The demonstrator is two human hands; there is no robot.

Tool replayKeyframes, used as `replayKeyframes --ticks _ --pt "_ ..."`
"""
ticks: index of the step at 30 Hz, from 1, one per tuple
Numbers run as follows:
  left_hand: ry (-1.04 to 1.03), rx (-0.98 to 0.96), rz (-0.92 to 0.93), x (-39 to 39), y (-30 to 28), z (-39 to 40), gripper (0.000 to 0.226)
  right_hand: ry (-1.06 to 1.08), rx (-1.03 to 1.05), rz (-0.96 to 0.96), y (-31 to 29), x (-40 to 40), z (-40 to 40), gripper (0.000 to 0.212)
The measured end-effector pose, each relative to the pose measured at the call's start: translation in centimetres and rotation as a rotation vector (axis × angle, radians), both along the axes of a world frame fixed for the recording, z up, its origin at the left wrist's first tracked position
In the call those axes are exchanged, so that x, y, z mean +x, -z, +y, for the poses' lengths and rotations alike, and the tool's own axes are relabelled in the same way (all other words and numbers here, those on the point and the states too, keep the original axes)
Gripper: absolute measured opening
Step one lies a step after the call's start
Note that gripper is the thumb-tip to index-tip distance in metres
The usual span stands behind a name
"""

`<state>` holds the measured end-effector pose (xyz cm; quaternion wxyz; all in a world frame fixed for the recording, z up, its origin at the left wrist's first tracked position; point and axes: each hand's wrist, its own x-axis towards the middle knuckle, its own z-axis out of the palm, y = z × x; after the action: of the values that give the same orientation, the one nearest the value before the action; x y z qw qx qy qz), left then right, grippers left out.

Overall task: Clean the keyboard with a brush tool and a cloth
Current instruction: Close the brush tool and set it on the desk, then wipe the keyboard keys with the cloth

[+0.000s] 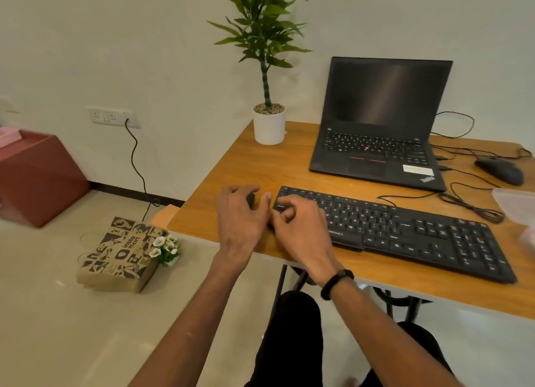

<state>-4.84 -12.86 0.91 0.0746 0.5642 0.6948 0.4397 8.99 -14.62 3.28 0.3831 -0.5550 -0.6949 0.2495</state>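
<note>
Black full-size keyboard [405, 230] sits centre-right of frame on the wooden desk [289, 161]. Left hand [240, 213] curls round a small dark object [250, 200], likely the brush; right hand [301, 224] fingers curled at the keyboard's left edge, grip unclear. Risk: bumping the keyboard, tugging its cable [463, 204].

A wooden desk [289, 161] stood against a plain pale wall [144, 39] bearing a socket panel [110, 116], over a light tiled floor [58, 328] beside a maroon box seat [37, 178].
</note>
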Motion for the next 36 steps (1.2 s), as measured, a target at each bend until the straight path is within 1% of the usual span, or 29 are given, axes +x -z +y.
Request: replayKeyframes --ticks 3,5,9,11,15,17,19,20,23,25,27,29,33,36 --pt "0.090 0.057 -0.013 4.7 -1.4 0.6 0.037 0.069 0.019 0.010 -1.2 4.3 0.3 0.017" --pt "0.165 0.087 -0.037 8.5 -2.3 0.9 0.033 0.138 0.016 0.030 -1.7 8.0 0.2 0.014" --pt "0.330 0.165 -0.058 16.4 -3.3 1.3 0.029 0.290 0.030 -0.028 -2.8 15.6 -0.4 0.024" --pt "0.417 0.185 -0.044 20.6 -3.8 1.3 0.028 0.370 0.053 -0.074 -3.6 19.9 -1.2 0.024" --pt "0.569 0.184 -0.045 28.3 -4.7 1.1 0.028 0.530 0.083 -0.144 -5.2 28.3 -2.5 0.019" --pt "0.633 0.156 -0.017 31.5 -4.9 1.1 0.030 0.630 0.103 -0.199 -5.8 32.5 -2.9 0.023" --pt "0.691 0.138 0.014 34.3 -4.9 1.1 0.032 0.703 0.079 -0.252 -6.0 36.6 -2.9 0.026" --pt "0.716 0.132 0.035 35.5 -4.8 1.2 0.033 0.725 0.033 -0.295 -6.0 38.4 -2.7 0.026" --pt "0.800 0.074 0.132 38.2 -4.2 1.4 0.034 0.714 -0.173 -0.489 -5.3 42.1 -1.9 0.028" --pt "0.860 0.049 0.239 39.3 -3.8 1.4 0.036 0.647 -0.282 -0.577 -4.6 43.1 -1.5 0.033" --pt "0.898 0.044 0.322 40.0 -3.5 1.3 0.036 0.573 -0.345 -0.677 -3.8 43.3 -1.1 0.039" --pt "0.907 0.040 0.363 40.4 -3.3 1.2 0.035 0.546 -0.363 -0.736 -3.1 43.6 -0.7 0.039" --pt "0.915 0.027 0.368 40.8 -2.9 1.3 0.032 0.547 -0.372 -0.739 -2.6 44.1 0.1 0.030" --pt "0.920 0.000 0.368 40.8 -2.8 1.1 0.032 0.584 -0.332 -0.737 -2.0 43.9 0.3 0.030"
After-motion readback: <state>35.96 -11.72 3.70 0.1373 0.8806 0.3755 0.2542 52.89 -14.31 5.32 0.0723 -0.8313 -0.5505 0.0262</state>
